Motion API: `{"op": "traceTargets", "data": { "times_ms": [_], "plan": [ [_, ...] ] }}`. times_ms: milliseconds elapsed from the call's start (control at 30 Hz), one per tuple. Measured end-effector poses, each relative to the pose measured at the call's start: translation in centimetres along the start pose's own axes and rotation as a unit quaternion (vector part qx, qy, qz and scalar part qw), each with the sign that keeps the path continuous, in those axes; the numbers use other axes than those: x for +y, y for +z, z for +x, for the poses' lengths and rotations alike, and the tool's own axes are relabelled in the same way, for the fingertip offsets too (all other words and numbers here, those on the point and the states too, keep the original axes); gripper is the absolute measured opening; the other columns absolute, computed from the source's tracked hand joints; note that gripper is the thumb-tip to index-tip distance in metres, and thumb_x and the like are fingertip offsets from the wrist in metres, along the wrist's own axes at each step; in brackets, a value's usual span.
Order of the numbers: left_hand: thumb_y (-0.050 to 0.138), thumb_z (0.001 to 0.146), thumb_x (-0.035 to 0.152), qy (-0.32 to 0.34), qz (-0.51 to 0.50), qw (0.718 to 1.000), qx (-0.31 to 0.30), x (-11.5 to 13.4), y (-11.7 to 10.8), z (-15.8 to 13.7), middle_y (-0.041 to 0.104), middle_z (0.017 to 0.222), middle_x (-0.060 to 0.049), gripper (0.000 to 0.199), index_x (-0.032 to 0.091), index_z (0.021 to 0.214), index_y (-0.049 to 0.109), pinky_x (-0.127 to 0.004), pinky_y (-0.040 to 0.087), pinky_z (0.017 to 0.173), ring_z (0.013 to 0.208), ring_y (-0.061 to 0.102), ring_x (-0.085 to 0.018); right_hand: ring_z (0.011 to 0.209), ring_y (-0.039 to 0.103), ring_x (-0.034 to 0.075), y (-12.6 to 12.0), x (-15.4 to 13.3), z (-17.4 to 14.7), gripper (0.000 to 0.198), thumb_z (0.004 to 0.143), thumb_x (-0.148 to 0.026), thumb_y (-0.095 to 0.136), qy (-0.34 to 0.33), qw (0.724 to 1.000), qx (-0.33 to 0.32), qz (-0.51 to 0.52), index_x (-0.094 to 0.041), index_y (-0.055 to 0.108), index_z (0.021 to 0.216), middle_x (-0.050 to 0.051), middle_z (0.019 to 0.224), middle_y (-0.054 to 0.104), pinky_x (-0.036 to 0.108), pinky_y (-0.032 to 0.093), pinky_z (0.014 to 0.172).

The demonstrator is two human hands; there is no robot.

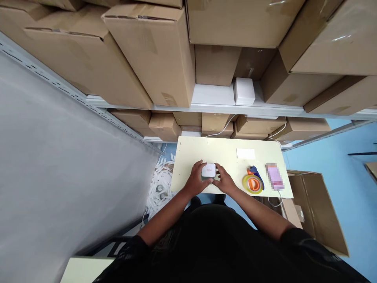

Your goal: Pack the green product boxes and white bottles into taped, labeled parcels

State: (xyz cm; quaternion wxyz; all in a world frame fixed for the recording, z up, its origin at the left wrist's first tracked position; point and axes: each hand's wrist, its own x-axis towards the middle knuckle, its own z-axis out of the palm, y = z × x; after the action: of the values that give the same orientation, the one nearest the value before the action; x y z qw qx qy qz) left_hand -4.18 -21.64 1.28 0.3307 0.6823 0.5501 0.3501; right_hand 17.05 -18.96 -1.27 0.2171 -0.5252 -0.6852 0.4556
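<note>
A small white box (208,170) with reddish marks on its top is held between my two hands, over the near part of a pale yellow table (188,151). My left hand (196,179) grips its left side, thumb along the near edge. From the right, my right hand (224,181) closes on the same box, fingers at its far right corner and thumb near the front. The underside of the box and part of its sides are hidden. To the right lies a tape dispenser (253,181) with a yellow roll and orange hub.
A white card (245,153) and a pixelated pink item (275,177) lie on the table. Shelves hold many cardboard boxes (159,51) and a white stack (244,91). An open carton (318,208) stands right; white strips (160,184) cover the floor left, beside a grey wall (73,157).
</note>
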Motion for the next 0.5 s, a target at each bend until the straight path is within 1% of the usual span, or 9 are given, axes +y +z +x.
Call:
{"op": "traceTargets", "data": {
  "times_ms": [67, 133, 200, 233, 300, 367, 433, 500],
  "plan": [
    [0.08, 0.082, 0.028, 0.005, 0.0, 0.999, -0.045, -0.6, 0.0, -0.3, 0.031, 0.165, -0.015, 0.075, 0.026, 0.149, 0.045, -0.055, 0.041, 0.121, 0.153, 0.035, -0.035, 0.108, 0.065, 0.025, -0.1, -0.1, -0.3, 0.088, 0.082, -0.032, 0.074, 0.008, 1.0, 0.002, -0.003, -0.032, 0.032, 0.159, 0.012, 0.145, 0.054, 0.043, 0.058, 0.086],
    [0.08, 0.08, 0.024, -0.009, -0.017, 0.998, -0.067, -1.6, 0.1, -0.8, 0.027, 0.168, -0.014, 0.088, 0.028, 0.156, 0.036, -0.053, 0.043, 0.119, 0.154, 0.034, -0.035, 0.109, 0.065, 0.026, -0.1, -0.2, -0.7, 0.091, 0.08, -0.031, 0.075, 0.017, 1.0, 0.012, -0.013, -0.034, 0.032, 0.16, 0.011, 0.147, 0.054, 0.044, 0.058, 0.088],
    [0.081, 0.077, 0.024, -0.069, -0.054, 0.994, -0.072, -2.8, 0.3, -1.5, 0.027, 0.169, -0.016, 0.102, 0.028, 0.162, 0.025, -0.052, 0.05, 0.112, 0.151, 0.039, -0.037, 0.108, 0.066, 0.026, 0.0, -0.1, -0.9, 0.095, 0.078, -0.029, 0.076, 0.031, 0.999, 0.015, -0.019, -0.035, 0.03, 0.161, 0.011, 0.15, 0.053, 0.045, 0.057, 0.09],
    [0.082, 0.075, 0.025, -0.105, -0.072, 0.989, -0.076, -3.4, 0.5, -1.7, 0.029, 0.168, -0.017, 0.106, 0.028, 0.163, 0.023, -0.051, 0.052, 0.108, 0.148, 0.043, -0.038, 0.107, 0.066, 0.025, 0.2, 0.0, -1.0, 0.098, 0.077, -0.029, 0.077, 0.045, 0.999, 0.012, -0.017, -0.035, 0.029, 0.161, 0.01, 0.151, 0.053, 0.044, 0.057, 0.09],
    [0.083, 0.074, 0.027, -0.153, -0.104, 0.978, -0.093, -4.5, 1.2, -2.1, 0.037, 0.164, -0.019, 0.105, 0.027, 0.162, 0.026, -0.051, 0.054, 0.103, 0.141, 0.051, -0.038, 0.106, 0.067, 0.025, 0.5, 0.4, -0.9, 0.102, 0.075, -0.031, 0.078, 0.079, 0.997, -0.002, -0.006, -0.035, 0.027, 0.162, 0.01, 0.151, 0.054, 0.043, 0.057, 0.088],
    [0.084, 0.073, 0.025, -0.165, -0.123, 0.974, -0.097, -5.2, 2.0, -2.0, 0.044, 0.158, -0.02, 0.101, 0.025, 0.16, 0.032, -0.05, 0.054, 0.103, 0.135, 0.056, -0.037, 0.104, 0.068, 0.025, 1.0, 1.0, -0.7, 0.101, 0.073, -0.034, 0.08, 0.111, 0.994, -0.017, 0.008, -0.033, 0.03, 0.16, 0.01, 0.148, 0.056, 0.041, 0.057, 0.086],
    [0.084, 0.072, 0.022, -0.168, -0.131, 0.974, -0.083, -5.8, 3.0, -1.6, 0.051, 0.152, -0.02, 0.095, 0.021, 0.155, 0.038, -0.049, 0.054, 0.103, 0.129, 0.06, -0.035, 0.099, 0.07, 0.024, 1.7, 1.7, -0.3, 0.094, 0.073, -0.034, 0.081, 0.138, 0.99, -0.028, 0.02, -0.031, 0.037, 0.156, 0.01, 0.143, 0.06, 0.039, 0.057, 0.086],
    [0.083, 0.071, 0.018, -0.181, -0.131, 0.972, -0.067, -6.2, 3.7, -1.0, 0.056, 0.145, -0.019, 0.086, 0.018, 0.148, 0.045, -0.047, 0.054, 0.103, 0.123, 0.064, -0.032, 0.093, 0.071, 0.021, 2.4, 2.4, 0.2, 0.084, 0.075, -0.033, 0.079, 0.163, 0.985, -0.038, 0.029, -0.029, 0.042, 0.151, 0.008, 0.133, 0.066, 0.038, 0.056, 0.085]
  ]
}}
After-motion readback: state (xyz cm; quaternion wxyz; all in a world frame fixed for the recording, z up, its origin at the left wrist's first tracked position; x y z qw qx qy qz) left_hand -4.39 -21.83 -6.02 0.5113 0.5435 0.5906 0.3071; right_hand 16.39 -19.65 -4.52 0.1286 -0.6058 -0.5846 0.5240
